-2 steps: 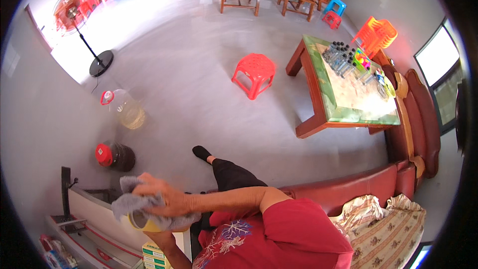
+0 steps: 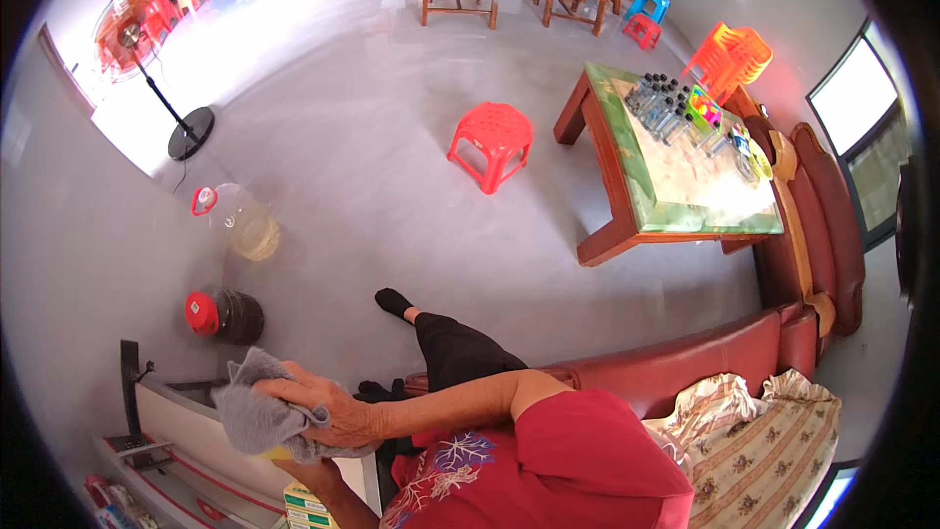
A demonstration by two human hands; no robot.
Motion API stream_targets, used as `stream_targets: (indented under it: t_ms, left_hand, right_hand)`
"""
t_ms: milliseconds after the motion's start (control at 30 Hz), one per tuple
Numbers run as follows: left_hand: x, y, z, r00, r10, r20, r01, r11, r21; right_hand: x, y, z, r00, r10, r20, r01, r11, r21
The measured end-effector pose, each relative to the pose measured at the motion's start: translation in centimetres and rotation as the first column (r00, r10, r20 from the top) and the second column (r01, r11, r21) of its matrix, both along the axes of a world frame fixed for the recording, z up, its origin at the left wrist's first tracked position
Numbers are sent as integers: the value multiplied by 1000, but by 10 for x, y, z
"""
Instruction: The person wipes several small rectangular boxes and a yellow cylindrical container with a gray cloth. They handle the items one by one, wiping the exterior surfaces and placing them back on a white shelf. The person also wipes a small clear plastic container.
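Grasping grey cloth (image 2: 257, 409), right fingers (image 2: 284, 388) near dark-filled jar (image 2: 238, 318) and jug (image 2: 237, 208) of yellowish liquid (image 2: 257, 238); left hand (image 2: 313, 474), fingers' hold unclear.

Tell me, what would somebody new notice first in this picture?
Probably the bright red stool, standing on the grey floor a little above the middle of the picture. Next might be the grey cloth at the lower left, gripped by the person's right fingers over something yellow, mostly hidden. Then there's the green-edged table at the upper right, with clear, dark-capped bottles bunched on it.
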State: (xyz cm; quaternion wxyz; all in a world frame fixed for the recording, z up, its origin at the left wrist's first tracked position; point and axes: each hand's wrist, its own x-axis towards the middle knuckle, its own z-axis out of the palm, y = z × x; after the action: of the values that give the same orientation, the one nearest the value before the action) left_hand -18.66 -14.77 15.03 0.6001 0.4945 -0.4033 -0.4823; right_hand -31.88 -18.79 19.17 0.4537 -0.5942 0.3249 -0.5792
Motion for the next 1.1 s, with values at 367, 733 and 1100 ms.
stream_targets:
  t_ms: [367, 733, 1100]
  left_hand:
    - [-10, 8, 4, 928, 340, 153, -340, 940, -25]
    - [-10, -15, 9, 893, 446, 67, -433, 890, -145]
    - [16, 10, 5, 907, 387, 166, -368, 920, -133]
  right_hand:
    - [13, -18, -55, 405, 7, 914, -813, 460, 357]
    - [16, 14, -41, 555, -210, 805, -768, 243, 593]
    - [-17, -31, 2, 997, 10, 83, -36, 943, 330]
